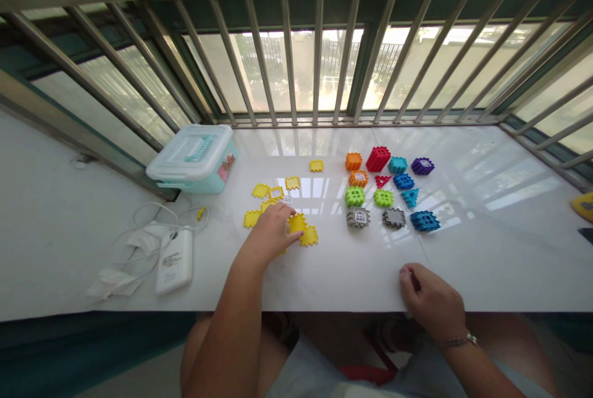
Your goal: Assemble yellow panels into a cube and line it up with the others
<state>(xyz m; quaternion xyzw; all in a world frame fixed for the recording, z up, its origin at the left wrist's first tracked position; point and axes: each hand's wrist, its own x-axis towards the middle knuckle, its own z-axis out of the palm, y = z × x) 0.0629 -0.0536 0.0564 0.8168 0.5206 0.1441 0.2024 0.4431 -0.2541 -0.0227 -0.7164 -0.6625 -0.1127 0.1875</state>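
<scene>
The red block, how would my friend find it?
Start at the white tabletop below the barred window. Among the coloured stacks right of the yellow pieces, check the far row. The red block is the tallest stack, between orange and teal.

No text can be read here. The white power bank [175, 260] carries a small printed label, but its letters are too small to make out. The side sticker on the plastic box [191, 158] is blurred, and it shows no clear word.
</scene>
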